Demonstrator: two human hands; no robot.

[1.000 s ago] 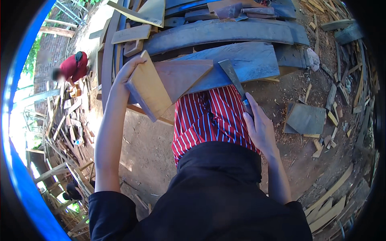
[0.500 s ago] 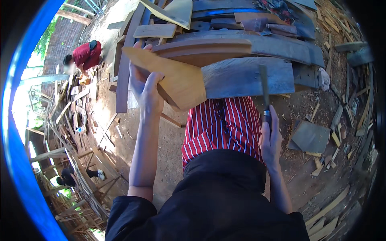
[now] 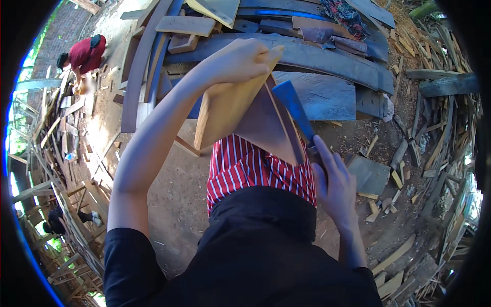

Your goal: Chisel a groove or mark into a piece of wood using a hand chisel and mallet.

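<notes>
My left hand [image 3: 250, 60] is closed over the top of an angled wooden piece, its fingers wrapped on the pale end. The piece has a pale yellow board [image 3: 230, 105] on one side and a brown board [image 3: 266, 128] on the other, which spread apart downward in front of my striped red trousers [image 3: 240, 169]. In my right hand [image 3: 335, 187] is a flat-bladed hand tool [image 3: 294, 107], its blade looking blue and pointing up beside the brown board. The fingers lie closed along its handle, mostly hidden. Whether the blade touches the wood I cannot tell.
Ahead is a stack of curved dark boards [image 3: 307, 53] with a wrinkled patterned cloth [image 3: 348, 18] on it. A grey flat panel [image 3: 368, 174] lies on the ground to the right among scraps. Wood piles line both sides. A person in red [image 3: 87, 53] bends at far left.
The wooden piece has been turned, and my left hand has moved from its lower left side to its top. My right hand has brought the tool leftward against or near the brown board.
</notes>
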